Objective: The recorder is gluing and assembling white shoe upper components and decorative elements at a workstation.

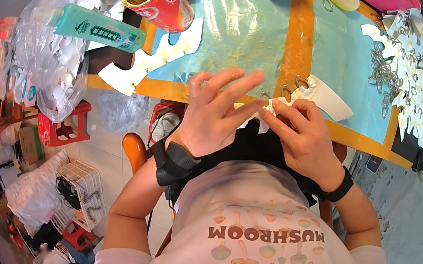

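Observation:
A white cut piece of leather-like material (326, 100) with metal rings along it lies across the table's near edge. My right hand (303, 140) pinches its narrow middle part between thumb and fingers. My left hand (216, 113) is beside it with fingers stretched and spread, the index fingertip close to the piece; whether it touches cannot be made out. Part of the piece is hidden behind my hands. Left of my hands lies another white cut piece (159, 60) with yellowish smears. A red paper tub (173, 9) of brownish paste with a stick in it stands above that.
A green bottle (102, 28) lies at the left, by a plastic bag of white pieces (48, 47). Orange tape (301, 35) crosses the blue, glue-smeared tabletop (236, 23). Metal rings (383, 72) and ringed white pieces (416, 94) are heaped at the right. A red stool (67, 123) stands below.

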A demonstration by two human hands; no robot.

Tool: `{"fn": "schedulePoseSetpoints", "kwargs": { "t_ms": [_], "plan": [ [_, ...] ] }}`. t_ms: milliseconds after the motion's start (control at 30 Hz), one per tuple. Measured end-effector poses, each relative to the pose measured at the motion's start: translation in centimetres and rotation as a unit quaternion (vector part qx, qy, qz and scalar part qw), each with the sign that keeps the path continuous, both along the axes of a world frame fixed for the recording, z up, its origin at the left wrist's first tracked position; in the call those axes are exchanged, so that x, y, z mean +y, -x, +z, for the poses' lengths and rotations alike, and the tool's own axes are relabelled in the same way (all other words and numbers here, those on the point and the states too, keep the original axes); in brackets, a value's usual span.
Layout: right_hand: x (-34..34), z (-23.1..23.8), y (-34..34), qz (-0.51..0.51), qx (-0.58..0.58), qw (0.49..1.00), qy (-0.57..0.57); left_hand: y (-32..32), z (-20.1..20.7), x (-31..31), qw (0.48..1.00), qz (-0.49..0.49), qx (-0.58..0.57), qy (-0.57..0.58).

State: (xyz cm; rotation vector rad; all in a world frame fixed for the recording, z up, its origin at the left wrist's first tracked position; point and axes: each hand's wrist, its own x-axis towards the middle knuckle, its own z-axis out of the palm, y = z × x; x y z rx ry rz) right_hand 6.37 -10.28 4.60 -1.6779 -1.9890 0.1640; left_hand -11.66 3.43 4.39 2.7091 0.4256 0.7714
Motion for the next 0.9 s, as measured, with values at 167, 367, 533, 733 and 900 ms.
{"fn": "schedulePoseSetpoints", "kwargs": {
  "t_ms": [167, 367, 533, 733, 900],
  "plan": [
    [0.0, 0.1, -0.1, 0.006, 0.000, 1.000, 0.004, 0.5, -0.5, -0.4, 0.999, -0.028, 0.022, 0.017],
    [0.0, 0.1, -0.1, 0.005, -0.002, 1.000, 0.001, 0.8, -1.3, -0.8, 0.998, -0.038, 0.039, 0.014],
    [-0.1, -0.1, -0.2, 0.008, 0.004, 1.000, 0.002, 0.7, -1.8, -1.2, 0.999, -0.029, 0.016, 0.038],
    [-0.3, -0.2, -0.7, -0.048, 0.223, 0.972, 0.056, 0.0, -2.2, -2.5, 1.000, 0.004, 0.017, 0.001],
    [0.1, 0.3, -1.4, -0.106, 0.429, 0.896, 0.041, -0.1, -2.2, -2.7, 1.000, 0.012, 0.005, 0.004]
  ]
}}
